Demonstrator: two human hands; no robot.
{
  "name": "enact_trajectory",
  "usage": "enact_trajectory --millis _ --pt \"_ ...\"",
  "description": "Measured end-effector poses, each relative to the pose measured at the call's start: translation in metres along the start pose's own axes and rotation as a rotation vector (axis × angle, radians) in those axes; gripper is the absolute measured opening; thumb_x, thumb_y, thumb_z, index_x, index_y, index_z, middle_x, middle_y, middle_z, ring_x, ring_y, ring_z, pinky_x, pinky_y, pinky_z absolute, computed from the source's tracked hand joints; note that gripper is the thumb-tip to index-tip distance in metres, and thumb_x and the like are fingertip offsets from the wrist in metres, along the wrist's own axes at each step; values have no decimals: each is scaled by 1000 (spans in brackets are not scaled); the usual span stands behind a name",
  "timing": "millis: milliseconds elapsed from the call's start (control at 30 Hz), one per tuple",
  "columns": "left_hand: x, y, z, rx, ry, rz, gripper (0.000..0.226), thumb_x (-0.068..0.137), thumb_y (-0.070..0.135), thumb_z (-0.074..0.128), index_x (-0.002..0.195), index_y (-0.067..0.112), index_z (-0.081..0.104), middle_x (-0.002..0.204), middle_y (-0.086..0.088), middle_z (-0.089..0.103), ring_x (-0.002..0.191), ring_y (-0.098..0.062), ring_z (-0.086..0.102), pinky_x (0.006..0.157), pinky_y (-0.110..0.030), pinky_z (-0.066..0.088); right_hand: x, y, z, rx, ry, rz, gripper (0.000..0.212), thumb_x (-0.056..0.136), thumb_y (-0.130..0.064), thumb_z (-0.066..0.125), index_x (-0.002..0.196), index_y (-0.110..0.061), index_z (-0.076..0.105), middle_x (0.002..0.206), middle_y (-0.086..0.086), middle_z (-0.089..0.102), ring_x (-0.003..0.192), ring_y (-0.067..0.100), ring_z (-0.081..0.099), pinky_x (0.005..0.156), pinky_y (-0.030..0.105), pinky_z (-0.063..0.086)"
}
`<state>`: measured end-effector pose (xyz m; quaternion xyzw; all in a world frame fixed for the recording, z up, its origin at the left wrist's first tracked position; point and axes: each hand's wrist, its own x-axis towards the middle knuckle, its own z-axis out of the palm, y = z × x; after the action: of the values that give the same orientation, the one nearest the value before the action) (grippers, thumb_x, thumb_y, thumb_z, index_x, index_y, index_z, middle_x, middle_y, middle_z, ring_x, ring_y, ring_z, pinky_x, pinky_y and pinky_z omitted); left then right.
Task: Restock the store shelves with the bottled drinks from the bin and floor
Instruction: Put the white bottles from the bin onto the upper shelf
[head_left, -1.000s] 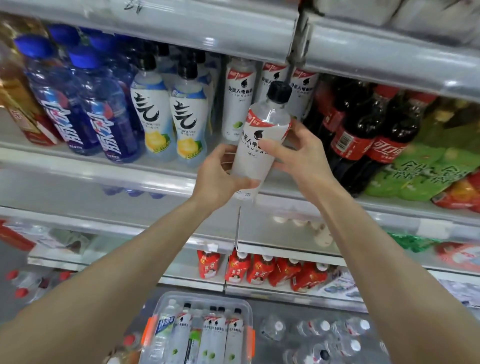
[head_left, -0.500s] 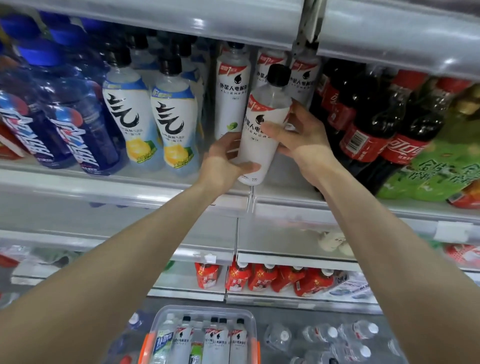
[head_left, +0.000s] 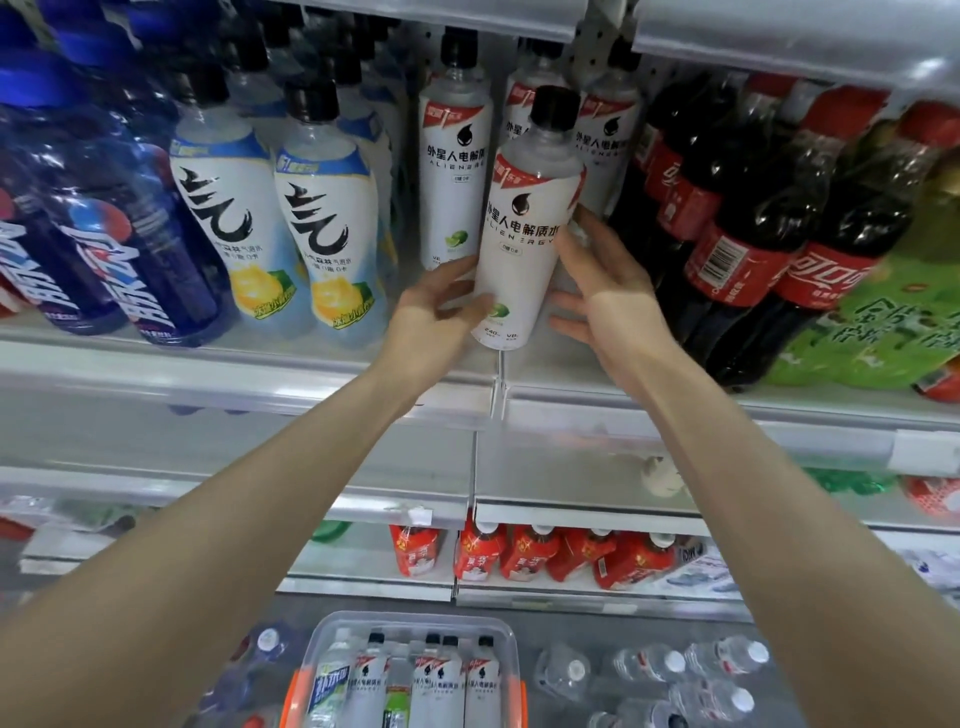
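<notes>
Standing on the floor at the near edge, a clear bin (head_left: 415, 619) with orange handles holds several upright white-labelled bottles (head_left: 441, 680). Clear water bottles (head_left: 670, 667) lie on the floor just to its right. Beyond them, red drink packs (head_left: 519, 556) line a low shelf.

Both forearms reach up and away to the upper shelf (head_left: 260, 364). The left hand (head_left: 431, 322) grips the lower left side of the white electrolyte bottle (head_left: 524, 234), with the thumb across the front and the fingers curled behind. The right hand (head_left: 608, 291) lies open against the bottle's right side, its fingers nearly straight and touching the label.

The bottle has a black cap and leans slightly to the right. It sits at the shelf's front edge, at the seam between two shelf sections. Whether its base rests on the shelf cannot be told.

Just behind it stand matching bottles (head_left: 454, 171) with the same label. Farther left along the shelf are lemon-labelled bottles (head_left: 327, 234) and then blue bottles (head_left: 130, 249). To the right stand dark cola bottles (head_left: 737, 244) with red labels, then green-labelled bottles (head_left: 893, 322).
</notes>
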<state>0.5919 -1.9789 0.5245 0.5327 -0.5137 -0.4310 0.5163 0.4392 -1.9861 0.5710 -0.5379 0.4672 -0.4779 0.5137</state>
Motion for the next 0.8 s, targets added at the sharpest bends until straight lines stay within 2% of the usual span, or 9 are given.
enact_trajectory --millis 100,200,300,367,400,533,633,733,800 --pt "-8 3 0 -48 -17 -41 36 98 26 50 133 26 50 105 13 63 96 -2 61 83 -18 51 -16 14 4 -9 28 56 38 98 -50 40 136 -44 39 100 -28 56 95 11 64 87 32 50" --pt "-9 4 3 -117 -28 -111 37 100 38 39 135 29 48 99 23 60 93 0 61 79 -18 52 -19 19 11 29 26 126 46 97 -56 35 140 -41 39 110 -21 56 108 19 60 101 40 45" --pt "-4 5 9 -137 -28 -143 40 100 45 32 135 32 48 100 22 59 90 2 58 86 -25 49 -9 21 11 86 44 190 25 94 -61 35 107 -47 51 104 -21 59 114 20 58 108 44 40" --pt "3 4 12 -149 -35 -156 40 100 48 31 133 36 48 105 20 57 90 2 56 89 -29 48 0 21 14 85 50 199 25 94 -63 35 87 -47 53 89 -24 61 115 20 59 108 41 39" --pt "7 3 14 -154 -38 -163 37 99 50 31 130 39 49 104 21 56 90 1 56 89 -30 47 6 20 15 97 51 202 26 94 -62 35 86 -46 53 87 -23 61 113 18 59 107 37 39" --pt "22 2 21 -143 -26 -181 24 97 56 30 111 49 49 82 23 51 85 -15 50 79 -29 43 31 23 16 130 93 225 53 94 -62 35 128 -28 54 121 -3 64 110 20 60 97 32 44" --pt "32 4 26 -127 -12 -160 40 97 57 27 131 45 45 98 24 53 92 -12 53 81 -25 44 44 28 14 137 79 162 49 95 -60 33 129 -30 52 126 -3 61 108 17 61 94 31 44" --pt "43 3 28 -116 -32 -147 50 98 56 24 142 38 38 131 11 48 116 -17 50 90 -27 42 51 26 12 144 27 118 32 98 -58 26 116 -43 48 137 -2 56 120 19 58 103 35 41" --pt "48 2 29 -117 -53 -133 51 98 55 23 144 35 35 146 6 40 128 -18 44 101 -30 38 55 24 11 162 17 101 30 100 -55 23 111 -43 49 137 -1 57 119 18 58 100 32 42"
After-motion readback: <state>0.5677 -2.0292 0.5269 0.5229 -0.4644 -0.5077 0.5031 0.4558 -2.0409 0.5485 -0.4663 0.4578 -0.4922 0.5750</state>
